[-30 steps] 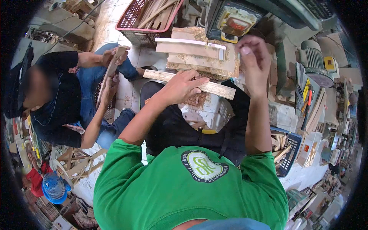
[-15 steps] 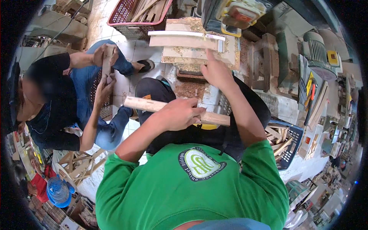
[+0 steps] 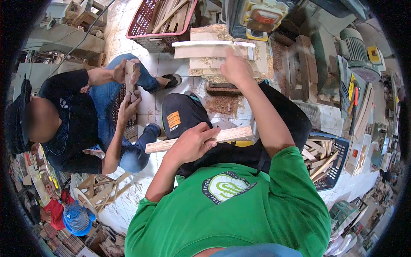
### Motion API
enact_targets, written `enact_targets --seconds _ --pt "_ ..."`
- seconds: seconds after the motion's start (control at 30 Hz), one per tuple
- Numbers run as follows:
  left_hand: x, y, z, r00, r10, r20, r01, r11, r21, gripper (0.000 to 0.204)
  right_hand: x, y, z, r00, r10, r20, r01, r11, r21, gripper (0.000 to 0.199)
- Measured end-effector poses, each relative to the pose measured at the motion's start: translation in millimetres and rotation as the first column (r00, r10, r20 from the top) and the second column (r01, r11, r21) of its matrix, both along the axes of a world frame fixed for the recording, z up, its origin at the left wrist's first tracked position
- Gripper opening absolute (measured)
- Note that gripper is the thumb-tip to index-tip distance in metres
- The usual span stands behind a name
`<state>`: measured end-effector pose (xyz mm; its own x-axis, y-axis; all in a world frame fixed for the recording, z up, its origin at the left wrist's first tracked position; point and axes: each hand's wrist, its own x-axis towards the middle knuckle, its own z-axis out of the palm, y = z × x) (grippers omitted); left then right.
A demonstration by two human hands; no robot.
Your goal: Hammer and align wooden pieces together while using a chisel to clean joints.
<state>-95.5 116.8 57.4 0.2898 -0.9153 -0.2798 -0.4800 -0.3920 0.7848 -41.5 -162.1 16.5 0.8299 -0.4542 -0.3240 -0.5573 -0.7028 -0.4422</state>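
Note:
My left hand [image 3: 195,143] is closed around a pale wooden strip [image 3: 233,134], held over my lap. The strip's right end is tilted up away from me, and its left end sticks out past my wrist. My right hand [image 3: 236,67] reaches forward over a wooden work board [image 3: 199,65] dusted with sawdust. Its index finger stretches toward a white-edged guide strip [image 3: 201,43] lying across the board, and nothing shows in its grip. Whether the fingertip touches the guide strip I cannot tell.
A person at left holds a wooden piece [image 3: 130,77] in both hands. A pink basket of wood strips [image 3: 188,30] stands behind the board. At right are a dark blue crate of wood pieces [image 3: 338,165], a green motor [image 3: 357,51] and hand tools. A switch box [image 3: 263,17] overhangs the board.
The wooden strip in my left hand has turned, its right end now higher than its left. My right hand stays over the board, its index finger at the guide strip. The whole view has shifted slightly.

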Motion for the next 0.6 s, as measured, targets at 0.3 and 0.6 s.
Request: enact_targets --seconds 0.3,0.6 --pt "-4.4 7.3 -2.7 0.999 0.031 0.012 -0.031 0.999 -0.031 0.045 2.4 1.5 -34.5 0.989 0.063 0.136 -0.070 0.996 0.046 0.061" --pt "-2.6 10.7 -2.0 0.999 0.038 -0.026 -0.038 0.999 -0.025 0.044 13.7 1.4 -16.3 0.932 0.302 0.201 -0.289 0.953 -0.090 0.050"
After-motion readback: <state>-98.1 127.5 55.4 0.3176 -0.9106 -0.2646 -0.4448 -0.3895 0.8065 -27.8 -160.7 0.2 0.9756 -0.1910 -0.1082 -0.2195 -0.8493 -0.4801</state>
